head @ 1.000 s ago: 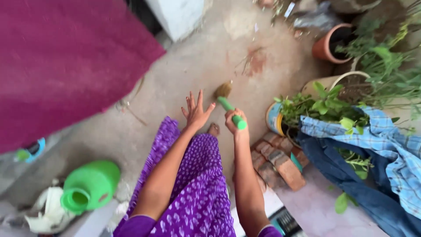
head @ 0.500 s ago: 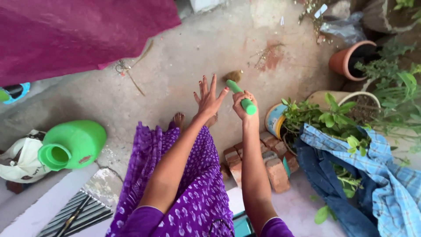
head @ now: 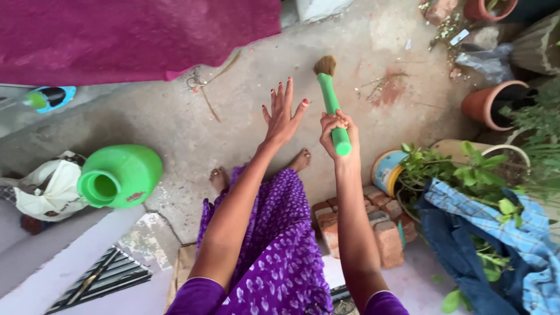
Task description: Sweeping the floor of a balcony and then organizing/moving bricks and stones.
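Right hand (head: pixel 337 128): fingers curled tight round the green handle of a short broom (head: pixel 332 106), near its butt end; held out over the concrete floor (head: pixel 245 134).
Left hand (head: pixel 282 115): fingers straight and spread, holding nothing, palm just beside the handle, not touching.
Change: the broom has risen over the last second; its brown bristle tuft, then low and close to the floor, now points up and away from the person, and both hands sit higher in the view. Judged a lift between strokes, not a stroke on the ground.
Brick stack (head: pixel 373 224): beside the right forearm.
Green jug (head: pixel 119 177): on its side, left; mouth open, inside looks empty.
White bag (head: pixel 49 189): touching the jug; contents hidden.
Tin planter (head: pixel 386 170): leafy green plant growing in it.
Blue checked cloth (head: pixel 513 233): draped over the plants.
Terracotta pot (head: pixel 487 105): far right; interior dark, contents cannot be told.
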